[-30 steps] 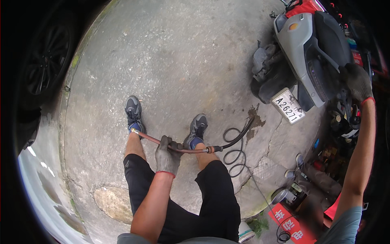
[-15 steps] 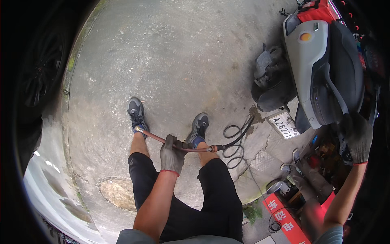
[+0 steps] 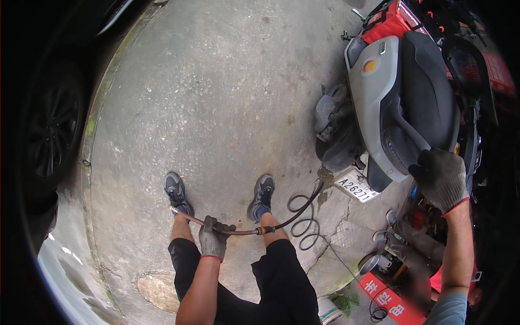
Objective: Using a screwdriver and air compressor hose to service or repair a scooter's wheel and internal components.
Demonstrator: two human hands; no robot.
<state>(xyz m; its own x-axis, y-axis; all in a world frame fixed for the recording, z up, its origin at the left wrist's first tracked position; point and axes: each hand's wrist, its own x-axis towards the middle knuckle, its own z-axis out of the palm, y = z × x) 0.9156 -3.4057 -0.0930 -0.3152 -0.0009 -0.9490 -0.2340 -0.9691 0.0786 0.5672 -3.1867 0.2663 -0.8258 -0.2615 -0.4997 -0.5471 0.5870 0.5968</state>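
Observation:
My left hand point(image 3: 213, 237), in a grey work glove with a red cuff edge, is closed around a reddish-brown hose point(image 3: 245, 233) above my legs. A brass-coloured fitting point(image 3: 174, 209) ends the hose on the left. On its right, a coupling point(image 3: 264, 231) joins it to a black hose point(image 3: 299, 215) that trails to the ground. My right hand point(image 3: 441, 177), gloved alike, is closed on the rear grab rail point(image 3: 407, 130) of a grey-and-black scooter point(image 3: 374, 81). Its fingertips are partly hidden. The scooter's licence plate point(image 3: 356, 185) hangs below the tail.
Black cable coils point(image 3: 304, 222) lie on the concrete right of my feet. Another person's legs point(image 3: 411, 244) show at the lower right, near a red sign point(image 3: 394, 298) and a metal pot point(image 3: 370, 264). A car wheel point(image 3: 51, 130) stands at the far left; a red bag point(image 3: 387, 21) sits on the scooter.
My right hand has moved left and up in the picture, onto the grab rail. The scooter appears further left, and my feet lower. The left hand keeps its hold on the hose.

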